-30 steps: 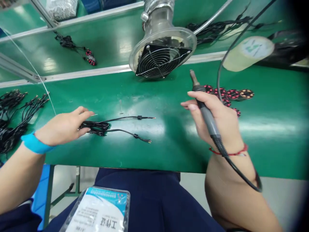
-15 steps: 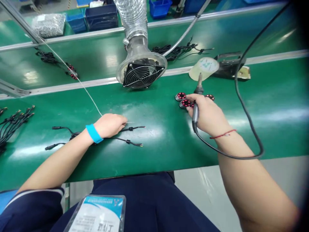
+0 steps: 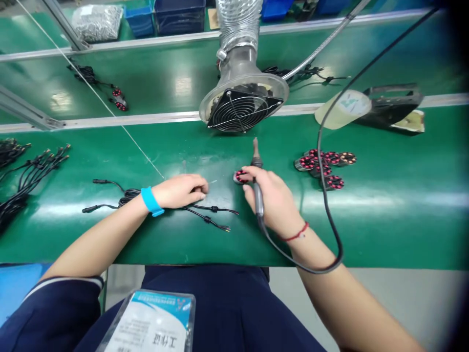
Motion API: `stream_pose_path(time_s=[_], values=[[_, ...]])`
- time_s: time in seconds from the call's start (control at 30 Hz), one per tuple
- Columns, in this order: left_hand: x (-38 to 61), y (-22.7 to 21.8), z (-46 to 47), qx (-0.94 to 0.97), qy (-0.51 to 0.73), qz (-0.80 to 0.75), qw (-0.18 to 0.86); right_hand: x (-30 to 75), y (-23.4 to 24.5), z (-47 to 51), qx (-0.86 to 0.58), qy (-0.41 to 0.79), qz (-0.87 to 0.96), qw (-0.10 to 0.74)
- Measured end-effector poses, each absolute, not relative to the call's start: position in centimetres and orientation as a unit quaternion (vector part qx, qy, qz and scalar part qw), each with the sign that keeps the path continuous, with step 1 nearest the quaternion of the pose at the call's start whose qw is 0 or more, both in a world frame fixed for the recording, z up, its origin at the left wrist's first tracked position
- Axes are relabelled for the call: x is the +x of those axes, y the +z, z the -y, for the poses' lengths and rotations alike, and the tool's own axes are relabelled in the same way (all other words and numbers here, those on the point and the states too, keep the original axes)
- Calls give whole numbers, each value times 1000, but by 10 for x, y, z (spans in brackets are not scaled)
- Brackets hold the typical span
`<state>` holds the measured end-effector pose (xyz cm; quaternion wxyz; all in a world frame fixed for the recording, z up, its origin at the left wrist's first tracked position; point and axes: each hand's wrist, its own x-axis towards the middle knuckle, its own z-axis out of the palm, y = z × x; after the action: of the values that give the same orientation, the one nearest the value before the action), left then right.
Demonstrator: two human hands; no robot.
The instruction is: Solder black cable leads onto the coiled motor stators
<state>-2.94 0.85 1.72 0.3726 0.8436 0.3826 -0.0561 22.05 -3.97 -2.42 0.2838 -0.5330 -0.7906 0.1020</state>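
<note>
My right hand (image 3: 273, 203) is closed around a soldering iron (image 3: 258, 198), its tip pointing away from me. The thumb and fingertips of that hand also grip a small round metal part with red spots (image 3: 239, 176), at the bench surface. My left hand (image 3: 183, 189) is closed on a thin solder wire (image 3: 144, 154), whose end pokes out past the fingers toward the right. Beneath and beside the left hand lies a black cable (image 3: 205, 218) with bare wire ends to the right and two connectors to the left.
Several round parts (image 3: 322, 166) stand in a group on the right. A fume extractor hood (image 3: 242, 105) hangs over the bench (image 3: 176, 244). Bundled cables (image 3: 25, 186) lie at the left. Behind sit a yellowish roll (image 3: 342, 108) and a black holder (image 3: 394, 105). The iron's cord (image 3: 326, 195) loops over my right arm.
My right hand has moved left from the group of round parts, bringing one part and the soldering iron toward my left hand. The left hand still holds the solder wire. The view has shifted.
</note>
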Motion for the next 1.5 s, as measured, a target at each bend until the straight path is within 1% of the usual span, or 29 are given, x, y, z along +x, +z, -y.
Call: stream_pose_path(time_s=[0.1, 0.17, 0.33, 0.43, 0.6, 0.77, 0.87, 0.97, 1.03, 1.13, 1.2, 1.27, 1.33, 1.4, 1.5], values=[[-19, 14, -11, 852, -13, -411, 324, 202, -25, 54, -490, 167, 794, 318], [-11, 13, -11, 868, -7, -412, 277, 200, -26, 55, -487, 197, 781, 337], [8, 10, -11, 909, -74, -390, 131, 204, -37, 48, -536, 239, 721, 368], [12, 8, -13, 913, -95, -384, 98, 201, -45, 49, -532, 259, 720, 362], [8, 9, -14, 910, -108, -389, 91, 191, -52, 48, -523, 242, 737, 354], [3, 6, -15, 912, -96, -378, 128, 190, -54, 42, -517, 215, 751, 351], [4, 3, -14, 905, -60, -377, 186, 192, -54, 41, -514, 216, 752, 352], [5, 1, -14, 871, 1, -399, 288, 192, -52, 42, -506, 218, 758, 349], [5, 0, -17, 831, 54, -438, 338, 192, -51, 43, -503, 217, 760, 348], [1, 3, -23, 755, 145, -522, 369, 193, -49, 44, -506, 222, 759, 344], [-1, 5, -27, 716, 183, -547, 394, 195, -49, 44, -505, 232, 757, 342], [0, 8, -28, 707, 179, -532, 430, 196, -49, 45, -500, 243, 755, 349], [2, 11, -26, 717, 138, -501, 464, 196, -48, 46, -490, 245, 754, 361], [5, 13, -23, 722, 98, -480, 488, 196, -46, 47, -478, 231, 762, 371], [9, 15, -20, 717, 77, -471, 507, 195, -42, 47, -462, 196, 778, 378]])
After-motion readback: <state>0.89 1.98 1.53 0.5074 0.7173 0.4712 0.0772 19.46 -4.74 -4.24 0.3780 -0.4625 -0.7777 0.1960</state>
